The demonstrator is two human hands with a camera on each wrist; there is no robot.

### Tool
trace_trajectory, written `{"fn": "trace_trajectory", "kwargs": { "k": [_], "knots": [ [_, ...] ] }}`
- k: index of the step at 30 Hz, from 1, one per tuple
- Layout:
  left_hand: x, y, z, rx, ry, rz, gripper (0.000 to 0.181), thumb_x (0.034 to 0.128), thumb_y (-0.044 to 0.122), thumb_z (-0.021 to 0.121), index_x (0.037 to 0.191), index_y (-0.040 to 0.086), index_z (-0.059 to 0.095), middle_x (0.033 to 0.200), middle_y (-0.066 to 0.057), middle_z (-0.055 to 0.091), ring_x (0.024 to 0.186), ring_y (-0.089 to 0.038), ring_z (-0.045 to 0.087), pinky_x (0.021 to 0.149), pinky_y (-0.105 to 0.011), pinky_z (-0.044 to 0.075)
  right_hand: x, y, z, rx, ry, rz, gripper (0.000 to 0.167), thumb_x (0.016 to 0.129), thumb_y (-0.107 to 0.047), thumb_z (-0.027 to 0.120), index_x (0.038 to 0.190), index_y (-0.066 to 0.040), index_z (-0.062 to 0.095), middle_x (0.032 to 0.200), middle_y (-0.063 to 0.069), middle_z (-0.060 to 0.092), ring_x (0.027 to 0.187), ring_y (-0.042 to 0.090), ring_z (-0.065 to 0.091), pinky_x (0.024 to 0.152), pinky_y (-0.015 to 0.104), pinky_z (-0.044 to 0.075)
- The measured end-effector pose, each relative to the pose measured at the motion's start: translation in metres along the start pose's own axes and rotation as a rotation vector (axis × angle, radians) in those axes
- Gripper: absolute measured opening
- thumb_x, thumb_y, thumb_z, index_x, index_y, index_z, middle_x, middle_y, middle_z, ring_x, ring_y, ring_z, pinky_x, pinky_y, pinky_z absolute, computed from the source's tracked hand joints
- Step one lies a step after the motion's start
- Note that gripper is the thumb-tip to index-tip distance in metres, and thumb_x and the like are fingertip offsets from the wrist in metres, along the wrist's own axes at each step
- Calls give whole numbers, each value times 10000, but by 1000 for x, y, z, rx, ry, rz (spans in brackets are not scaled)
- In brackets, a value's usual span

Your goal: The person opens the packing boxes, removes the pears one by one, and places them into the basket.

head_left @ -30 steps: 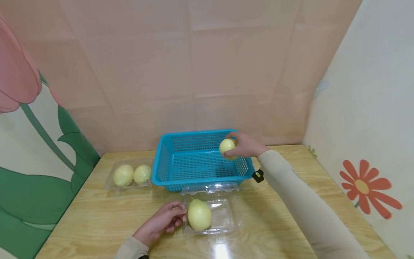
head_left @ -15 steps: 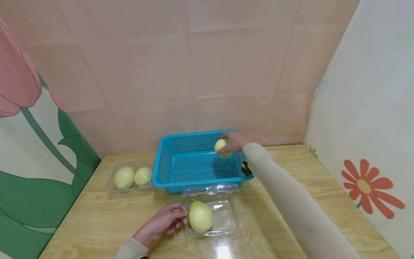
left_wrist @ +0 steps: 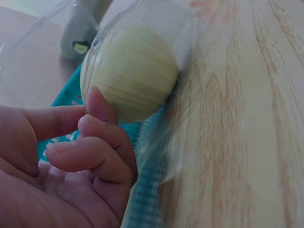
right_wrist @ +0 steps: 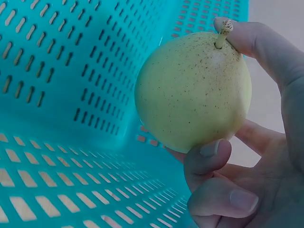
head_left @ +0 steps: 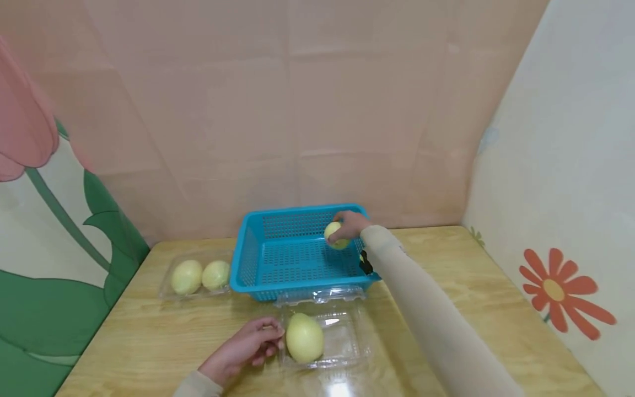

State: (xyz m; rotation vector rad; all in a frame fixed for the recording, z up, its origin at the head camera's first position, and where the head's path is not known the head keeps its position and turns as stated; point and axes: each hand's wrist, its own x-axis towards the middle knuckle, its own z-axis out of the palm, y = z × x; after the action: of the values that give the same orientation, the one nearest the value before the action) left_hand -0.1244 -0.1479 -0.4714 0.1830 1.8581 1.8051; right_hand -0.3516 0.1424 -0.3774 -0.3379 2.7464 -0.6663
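Bearings: clock directions are read in the head view about the centre of the blue basket [head_left: 248,256], with 12 away from the person.
Held pear [right_wrist: 185,95]: inside the basket's outline at 2 o'clock, in the right hand; stem at about 1 o'clock in the right wrist view; contact with the basket cannot be told.
Right hand [head_left: 353,225]: pinches the held pear between digits set on opposite sides.
Left hand [head_left: 250,347]: at 7 o'clock; thumb and a fingertip pinch the side edge of the near clear container.
Near clear container [head_left: 342,336]: just before 6 o'clock, its raised lid flap [head_left: 319,296] towards the basket.
Resting pear [head_left: 305,337]: in the 9 o'clock half of that container, upper end towards 11.
Far clear container [head_left: 167,288]: between 8 and 9 o'clock, just beside the basket; it holds a left pear [head_left: 186,277] and a right pear [head_left: 215,274].
Support: a wood-grain table [head_left: 481,309].
Surroundings: pink backdrop [head_left: 297,110] at 12 o'clock; red flower [head_left: 554,289] on the wall between 3 and 4; painted tulip [head_left: 27,110] at 10.
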Motion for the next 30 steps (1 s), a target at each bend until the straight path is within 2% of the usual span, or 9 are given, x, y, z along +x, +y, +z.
{"fn": "trace_trajectory", "kwargs": {
  "k": [5, 12, 21, 30],
  "knots": [
    [1, 1, -3, 13, 14, -3, 176, 988, 185, 568, 1008, 11, 579, 807, -14, 631, 594, -71, 458, 430, -154, 320, 8, -6, 4, -24, -1, 32, 764, 776, -393, 818, 1409, -104, 503, 1276, 139, 591, 1033, 294, 588, 808, 417, 527],
    [2, 1, -4, 16, 2, 9, 183, 985, 171, 573, 1008, -10, 574, 793, -9, 630, 576, -66, 452, 424, -158, 319, 21, -2, 19, -178, 39, 71, 795, 736, -422, 853, 1401, -150, 513, 1178, 107, 630, 968, 271, 591, 755, 381, 522],
    [1, 2, 0, 13, -2, 8, 178, 984, 177, 578, 1002, -1, 581, 798, -4, 631, 579, -66, 451, 426, -157, 319, 18, -2, 25, -230, 66, 92, 831, 736, -395, 865, 1437, -149, 492, 1185, 122, 638, 989, 288, 592, 760, 406, 530],
    [0, 2, -3, 7, -3, 2, 173, 982, 184, 585, 1002, 12, 578, 794, -8, 628, 573, -66, 445, 419, -157, 319, 22, -4, 28, -268, 98, 81, 689, 753, -410, 855, 1303, -126, 553, 1114, 96, 646, 952, 266, 595, 754, 393, 521]
  ]
}}
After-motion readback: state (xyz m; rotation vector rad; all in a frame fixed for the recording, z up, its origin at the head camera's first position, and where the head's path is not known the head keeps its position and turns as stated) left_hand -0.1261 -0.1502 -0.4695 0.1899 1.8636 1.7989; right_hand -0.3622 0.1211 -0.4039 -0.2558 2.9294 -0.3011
